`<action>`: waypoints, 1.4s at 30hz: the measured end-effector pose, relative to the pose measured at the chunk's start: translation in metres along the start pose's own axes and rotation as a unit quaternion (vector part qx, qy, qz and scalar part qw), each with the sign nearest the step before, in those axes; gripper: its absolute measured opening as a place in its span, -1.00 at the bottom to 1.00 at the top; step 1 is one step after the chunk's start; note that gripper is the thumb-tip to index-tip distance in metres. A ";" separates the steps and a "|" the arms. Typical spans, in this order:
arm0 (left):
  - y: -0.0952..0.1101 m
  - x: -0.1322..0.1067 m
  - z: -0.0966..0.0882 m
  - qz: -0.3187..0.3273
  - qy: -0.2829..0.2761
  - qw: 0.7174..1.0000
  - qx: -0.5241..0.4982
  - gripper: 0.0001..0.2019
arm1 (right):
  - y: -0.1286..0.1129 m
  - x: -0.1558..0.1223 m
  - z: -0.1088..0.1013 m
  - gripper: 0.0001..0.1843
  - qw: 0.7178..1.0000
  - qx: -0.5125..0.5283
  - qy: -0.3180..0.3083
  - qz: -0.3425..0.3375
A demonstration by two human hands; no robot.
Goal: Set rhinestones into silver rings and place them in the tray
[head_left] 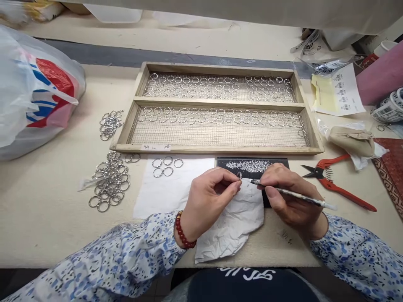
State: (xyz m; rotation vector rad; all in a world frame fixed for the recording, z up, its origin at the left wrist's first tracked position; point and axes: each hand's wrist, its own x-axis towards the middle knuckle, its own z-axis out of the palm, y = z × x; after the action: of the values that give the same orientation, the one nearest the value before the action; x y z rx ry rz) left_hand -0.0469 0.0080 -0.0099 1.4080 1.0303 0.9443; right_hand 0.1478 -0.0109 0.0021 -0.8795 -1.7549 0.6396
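Observation:
Between the thumb and fingers of my left hand (206, 201) is a small metal ring (239, 174), held upright over crumpled white tissue (231, 226). My right hand (288, 193) grips a slim pen-like stick (299, 196) with a pale tip, which points at the ring from close by. Whether the tip touches the ring I cannot tell. Behind both hands lies a black tray (222, 164) with many tiny shiny stones (248, 166) spread on it. Several loose rings (168, 160) rest on a white paper sheet (145, 197) left of my left hand.
A wooden frame with mesh (217, 148) holds rows of rings at the back. Ring piles (110, 184) lie to the left, near a plastic bag (53, 92). Red-handled cutters (349, 195) lie on the right, below a beige cloth-like bundle (351, 140) and a label sheet (343, 94).

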 end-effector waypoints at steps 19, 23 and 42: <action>-0.001 0.000 0.001 0.003 0.000 1.000 0.007 -0.94 | -0.001 0.001 -0.001 -0.68 1.000 -0.012 -0.011 -0.004; -0.001 0.001 0.001 0.003 0.001 1.000 0.007 -0.95 | 0.000 0.001 -0.002 -0.68 1.000 -0.007 -0.008 -0.008; 0.001 0.000 0.001 0.006 0.001 1.000 0.012 -0.94 | -0.002 0.002 -0.001 -0.65 0.999 -0.025 -0.017 -0.011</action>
State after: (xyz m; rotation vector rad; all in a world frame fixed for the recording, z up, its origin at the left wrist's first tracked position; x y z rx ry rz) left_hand -0.0461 0.0082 -0.0090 1.4344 1.0379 0.9446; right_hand 0.1477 -0.0107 0.0050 -0.8882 -1.8156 0.6015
